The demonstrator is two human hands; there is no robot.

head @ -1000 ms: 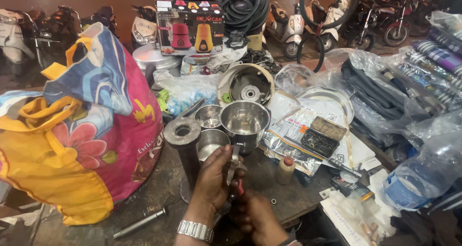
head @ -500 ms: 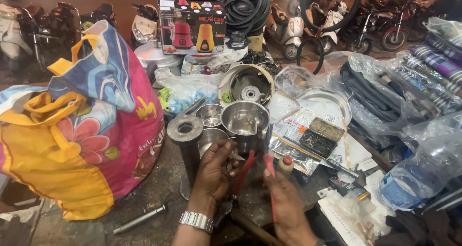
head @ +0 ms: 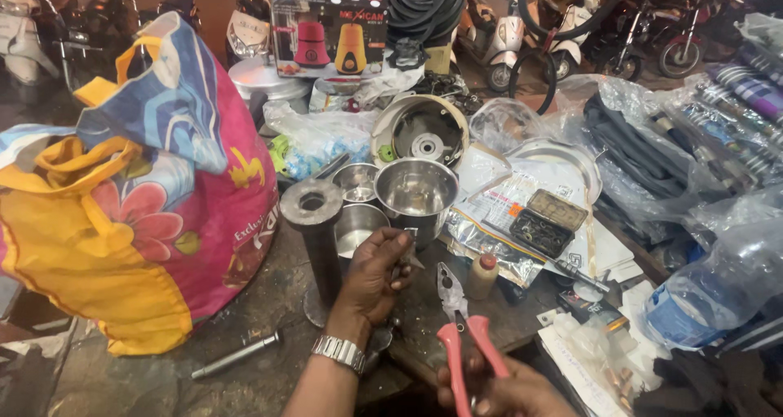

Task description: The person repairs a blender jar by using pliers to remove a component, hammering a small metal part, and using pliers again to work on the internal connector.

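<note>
A: Pliers [head: 453, 303] sit in your right hand [head: 497, 392], fingers wrapped round both pink handles, nose pointing up and away from you, gripping nothing that I can see.

B: And your left hand [head: 377, 272]?

A: Closed on a small metal part [head: 405, 251], pinched at the fingertips just under the rim of the big steel jar [head: 418, 190]. I can't make out what the part is. Your watch [head: 338, 352] shows at the wrist.

B: Where do the jars stand?

A: On the bench right ahead of your left hand: the big jar at the back, a lower cup [head: 356, 225] touching it on the left, a smaller one [head: 356, 180] behind that. A dark metal post [head: 314, 221] stands upright just beside them.

B: How far along would you say you are?

A: Judging by the layout, mid-job. The mixer base [head: 420, 131] lies tipped with its underside open, so it's apart. The pliers aren't yet on the part, and nothing looks refitted.

B: Round about?

A: A small bottle [head: 482, 275] near the pliers, a tin of small bits [head: 545, 221] on plastic sheets to the right, a bolt [head: 236, 356] lying loose at the left, and a bright bag [head: 139, 197] filling that side. A boxed mixer [head: 328, 25] stands at the back, scooters [head: 497, 33] beyond.
</note>
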